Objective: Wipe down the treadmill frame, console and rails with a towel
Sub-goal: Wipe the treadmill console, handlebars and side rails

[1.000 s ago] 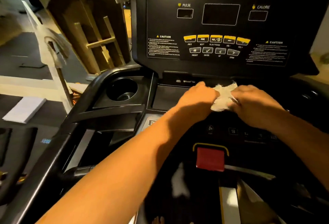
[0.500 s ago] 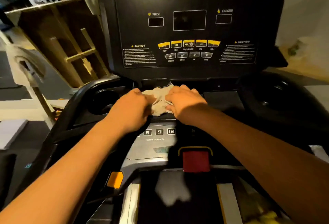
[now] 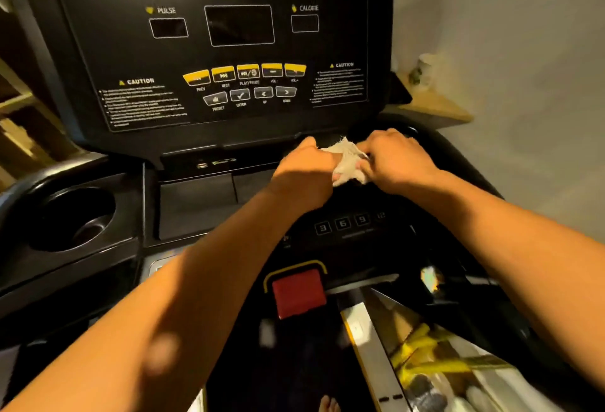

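A pale wall (image 3: 510, 51) fills the upper right. Against it sits a wooden shelf (image 3: 435, 112), and on the shelf stands a pale cup (image 3: 424, 71) with greenish markings, too blurred to read. At the far left edge are light wooden slats (image 3: 18, 107), crossing at angles. Blurred yellow objects (image 3: 425, 352) lie low on the right.

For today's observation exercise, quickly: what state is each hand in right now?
Left hand: closed, gripping the bunched towel.
Right hand: closed, gripping the same towel.
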A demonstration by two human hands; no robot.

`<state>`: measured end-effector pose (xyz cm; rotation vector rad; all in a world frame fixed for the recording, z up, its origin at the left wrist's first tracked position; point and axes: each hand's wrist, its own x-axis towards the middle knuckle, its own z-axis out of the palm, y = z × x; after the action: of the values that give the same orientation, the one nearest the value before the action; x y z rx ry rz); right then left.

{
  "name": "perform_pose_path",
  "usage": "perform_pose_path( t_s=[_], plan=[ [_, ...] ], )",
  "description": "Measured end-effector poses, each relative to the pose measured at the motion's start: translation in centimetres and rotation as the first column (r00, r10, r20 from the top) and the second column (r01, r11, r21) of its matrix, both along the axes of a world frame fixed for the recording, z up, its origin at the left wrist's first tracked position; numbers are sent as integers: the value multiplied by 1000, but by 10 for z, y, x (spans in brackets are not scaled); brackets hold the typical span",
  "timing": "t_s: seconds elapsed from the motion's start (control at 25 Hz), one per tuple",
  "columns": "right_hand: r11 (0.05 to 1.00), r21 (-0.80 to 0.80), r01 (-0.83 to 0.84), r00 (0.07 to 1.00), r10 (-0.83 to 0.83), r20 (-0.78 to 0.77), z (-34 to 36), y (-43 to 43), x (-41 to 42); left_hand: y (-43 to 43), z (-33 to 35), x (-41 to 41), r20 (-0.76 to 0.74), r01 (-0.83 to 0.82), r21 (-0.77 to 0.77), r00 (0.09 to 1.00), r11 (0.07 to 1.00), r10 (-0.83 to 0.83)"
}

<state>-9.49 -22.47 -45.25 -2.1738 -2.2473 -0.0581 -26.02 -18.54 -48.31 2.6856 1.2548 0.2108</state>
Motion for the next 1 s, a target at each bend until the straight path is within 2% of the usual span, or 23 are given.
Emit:
perform_pose_path(
  t_s=[0.16,0.24,0.44,0.52,0.6,0.64,0.68,0.72,0.76,0.8,0.84,0.88,0.92,0.96,1.0],
  plan=[
    [999,30,41,980,-35,-196,0,3,-1,-11,8,2,63,-55,-32,996,998,57],
    [1000,24,9,967,-2,-255,-6,-8,4,-24,19,-4,31,-68,-49,997,996,70],
    [981,4,-192,907,180,-380,-13,-41,28,-57,30,-15,-26,-11,-62,1000,998,9],
    [958,87,-274,880,286,-379,-14,-48,42,-62,36,-10,2,-50,-81,999,995,51],
    [888,182,-421,825,459,-329,-14,-56,63,-70,44,4,15,-63,-98,998,993,65],
    [875,204,-439,805,484,-342,-14,-57,78,-76,47,16,26,-66,-85,997,994,69],
    [906,207,-369,795,423,-434,-12,-55,94,-80,47,34,43,-89,-59,995,994,91],
    [965,168,-202,753,263,-603,-8,-52,110,-80,47,52,108,-128,-54,985,990,134],
    [997,72,2,579,58,-813,-4,-48,126,-78,47,71,239,-192,-117,947,974,215],
    [991,-76,114,266,-104,-958,-2,-44,141,-74,47,91,393,-236,-251,861,939,321],
    [973,-207,106,-15,-206,-978,-1,-43,152,-73,46,110,521,-220,-407,741,887,423],
    [962,-272,5,-184,-267,-946,-1,-46,160,-73,46,128,593,-144,-522,647,841,479],
    [956,-270,-110,-218,-289,-932,-2,-49,165,-76,46,148,624,-62,-589,598,806,503],
    [957,-246,-154,-169,-271,-948,-3,-53,169,-80,45,166,637,22,-641,572,767,516],
    [968,-216,-131,-129,-233,-964,-5,-55,175,-84,45,183,639,83,-686,543,723,544]
  ],
)
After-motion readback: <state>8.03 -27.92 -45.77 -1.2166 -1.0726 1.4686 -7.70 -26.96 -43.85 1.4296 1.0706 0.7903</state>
